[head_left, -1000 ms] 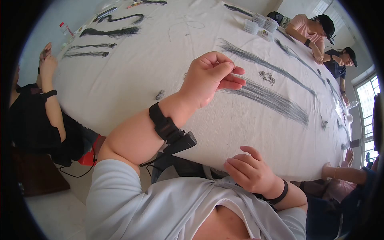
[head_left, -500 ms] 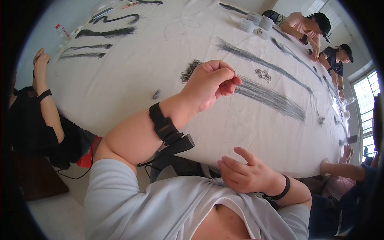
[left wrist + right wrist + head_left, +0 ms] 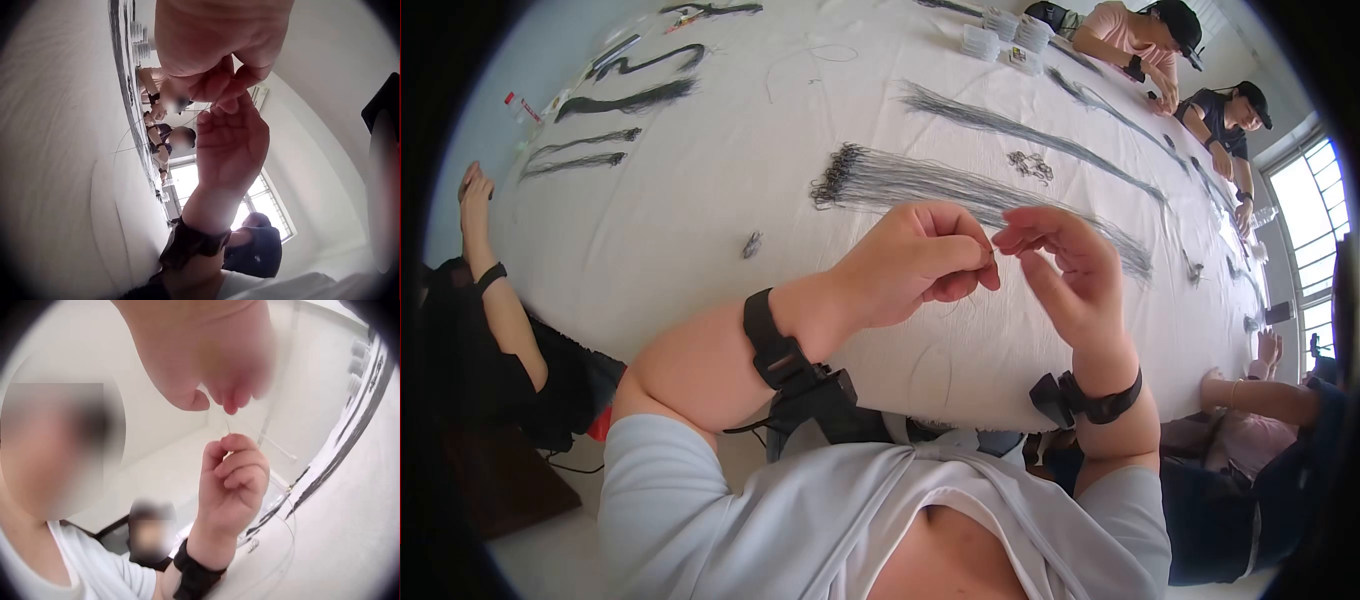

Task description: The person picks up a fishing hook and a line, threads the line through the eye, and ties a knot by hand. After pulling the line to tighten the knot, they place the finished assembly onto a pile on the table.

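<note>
My left hand (image 3: 925, 255) pinches a thin thread-like line between thumb and forefinger, over the near part of the table. In the right wrist view a short end of the line (image 3: 228, 427) sticks up from those fingertips; a loop of it hangs below in the left wrist view. My right hand (image 3: 1072, 275) is raised opposite, its fingertips close to the left ones, thumb held apart, gripping nothing. Just beyond both hands lies a bundle of long grey strands (image 3: 930, 188) with dark, curly ends (image 3: 837, 178) at its left; my hands overlap part of it.
White cloth covers the table (image 3: 730, 310). Another grey bundle (image 3: 1010, 128), a small heap of dark loops (image 3: 1030, 167) and a tiny dark clump (image 3: 751, 244) lie on it. Clear plastic boxes (image 3: 980, 42) stand at the back. Other people sit around the table.
My right hand has risen from the table's front edge to face the left one. The left hand has come lower and nearer my body, uncovering the bundle's dark ends. The view has shifted slightly.
</note>
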### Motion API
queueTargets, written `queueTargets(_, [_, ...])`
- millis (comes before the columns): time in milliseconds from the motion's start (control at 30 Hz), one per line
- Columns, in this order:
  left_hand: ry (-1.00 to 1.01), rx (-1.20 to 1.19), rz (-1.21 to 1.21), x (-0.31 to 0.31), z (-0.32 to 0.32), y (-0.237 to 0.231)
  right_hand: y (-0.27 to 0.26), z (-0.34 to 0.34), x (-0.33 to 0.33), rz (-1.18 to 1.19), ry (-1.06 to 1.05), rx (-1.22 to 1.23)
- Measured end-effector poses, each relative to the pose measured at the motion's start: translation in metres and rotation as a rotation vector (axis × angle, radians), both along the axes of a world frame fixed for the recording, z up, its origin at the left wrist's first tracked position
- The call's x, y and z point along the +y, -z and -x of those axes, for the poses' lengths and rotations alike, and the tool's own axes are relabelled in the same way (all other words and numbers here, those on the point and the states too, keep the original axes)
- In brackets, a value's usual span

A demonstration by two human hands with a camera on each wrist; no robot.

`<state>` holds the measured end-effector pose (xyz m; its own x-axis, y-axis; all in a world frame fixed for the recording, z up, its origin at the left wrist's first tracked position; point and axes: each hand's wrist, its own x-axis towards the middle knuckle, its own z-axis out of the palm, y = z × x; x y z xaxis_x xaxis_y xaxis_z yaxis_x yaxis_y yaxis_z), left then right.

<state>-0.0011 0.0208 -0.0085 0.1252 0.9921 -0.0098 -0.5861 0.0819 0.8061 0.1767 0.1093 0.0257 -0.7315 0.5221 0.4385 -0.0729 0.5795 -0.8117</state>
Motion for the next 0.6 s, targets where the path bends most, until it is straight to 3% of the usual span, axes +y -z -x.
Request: queueTargets(600, [0.079, 0.026, 0.08, -0.003, -0.006, 0.008, 0.011, -0.01, 0.012, -0.312, -0.103, -0.086])
